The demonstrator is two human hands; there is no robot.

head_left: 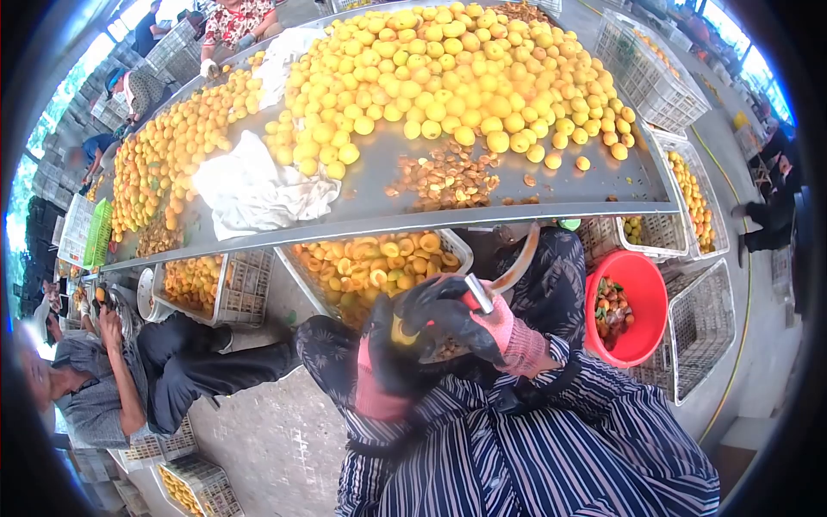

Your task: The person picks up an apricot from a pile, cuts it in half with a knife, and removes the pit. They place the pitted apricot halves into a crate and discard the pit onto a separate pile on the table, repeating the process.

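Both my hands wear black-coated pink gloves and meet above my lap. My left hand [376, 345] is curled around a yellow apricot [403, 333], only part of which shows between the dark fingers. My right hand [489, 324] grips a curved knife [520, 262], its tan, hooked length pointing up toward the table edge. A short silver metal tube [479, 294] sticks out at the same fingers. Right behind the hands, under the table edge, a crate [465, 248] is filled with split apricots [370, 263].
The metal table [362, 212] bears a large apricot heap [431, 77], brown pits [448, 175] and a white cloth [258, 185]. A red bucket [658, 297] with scraps stands at my right, beside crates [702, 323]. Another person [103, 388] sits at left; several others work farther off.
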